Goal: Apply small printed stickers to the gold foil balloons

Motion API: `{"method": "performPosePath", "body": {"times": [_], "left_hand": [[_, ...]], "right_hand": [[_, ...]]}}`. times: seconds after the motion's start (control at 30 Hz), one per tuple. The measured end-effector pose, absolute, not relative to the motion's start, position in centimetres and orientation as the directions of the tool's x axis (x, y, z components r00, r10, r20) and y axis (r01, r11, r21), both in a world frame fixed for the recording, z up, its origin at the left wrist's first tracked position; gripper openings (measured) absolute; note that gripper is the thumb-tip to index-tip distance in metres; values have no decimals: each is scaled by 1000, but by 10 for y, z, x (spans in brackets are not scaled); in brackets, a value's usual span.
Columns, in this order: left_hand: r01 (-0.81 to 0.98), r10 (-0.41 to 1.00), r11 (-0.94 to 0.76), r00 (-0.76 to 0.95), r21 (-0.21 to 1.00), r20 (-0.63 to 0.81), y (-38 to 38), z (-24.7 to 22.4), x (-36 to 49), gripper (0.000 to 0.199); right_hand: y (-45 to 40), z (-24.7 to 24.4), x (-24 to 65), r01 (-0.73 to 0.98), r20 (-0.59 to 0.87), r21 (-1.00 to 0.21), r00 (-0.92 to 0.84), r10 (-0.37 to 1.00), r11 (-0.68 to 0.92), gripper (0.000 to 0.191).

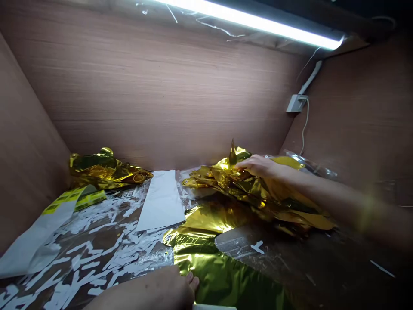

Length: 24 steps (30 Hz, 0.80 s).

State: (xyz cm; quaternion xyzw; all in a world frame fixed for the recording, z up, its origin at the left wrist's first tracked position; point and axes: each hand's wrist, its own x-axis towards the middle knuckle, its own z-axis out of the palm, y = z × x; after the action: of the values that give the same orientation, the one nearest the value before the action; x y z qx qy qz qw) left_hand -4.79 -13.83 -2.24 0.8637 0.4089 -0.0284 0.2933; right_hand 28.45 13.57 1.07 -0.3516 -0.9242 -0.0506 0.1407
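My right hand (pixel 258 165) reaches to the back and is closed on a gold foil balloon (pixel 243 178) at the top of a crumpled heap of flat foil balloons. A pinched tip of foil sticks up by its fingers. Another flat gold foil balloon (pixel 222 275), with a curved cut-out edge, lies spread out at the front. My left hand (pixel 190 282) is at that balloon's left edge, low in the view. Its fingers look curled, but most are hidden behind the wrist, and what they hold does not show. A white edge (pixel 214 307) peeks out beside it.
Many white paper strips (pixel 87 262) litter the brown table at left. White paper (pixel 163 200) lies mid-table, near a yellow-printed strip (pixel 61 202). More gold foil (pixel 106 168) sits in the back left corner. Wooden panels enclose the table; a tube light (pixel 258 21) and a cabled socket (pixel 295 103) are mounted above.
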Motion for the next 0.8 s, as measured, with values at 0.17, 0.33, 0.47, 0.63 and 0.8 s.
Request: {"method": "performPosePath", "body": {"times": [0.17,0.33,0.47,0.63,0.8], "left_hand": [[737,719,-420,626,529,-302,-129,-27,-60,20],[763,826,-337,521,552,-215,-117,-26,-67,32],[751,865,-328,483,572,-138,-114,-23,-68,38],[715,899,-293,432,635,-72,-112,-14,-71,41],[678,939,-214,341,703,-43,-108,-10,-74,41]], "right_hand": [[124,-4,282,709,6,-7,-706,709,706,31],[43,13,232,659,200,-227,-689,696,717,47],[-38,-2,173,392,244,-339,-841,482,855,44],[-52,-26,150,373,247,-393,-838,487,840,17],[-42,-21,161,416,223,-456,-802,554,786,21]]}}
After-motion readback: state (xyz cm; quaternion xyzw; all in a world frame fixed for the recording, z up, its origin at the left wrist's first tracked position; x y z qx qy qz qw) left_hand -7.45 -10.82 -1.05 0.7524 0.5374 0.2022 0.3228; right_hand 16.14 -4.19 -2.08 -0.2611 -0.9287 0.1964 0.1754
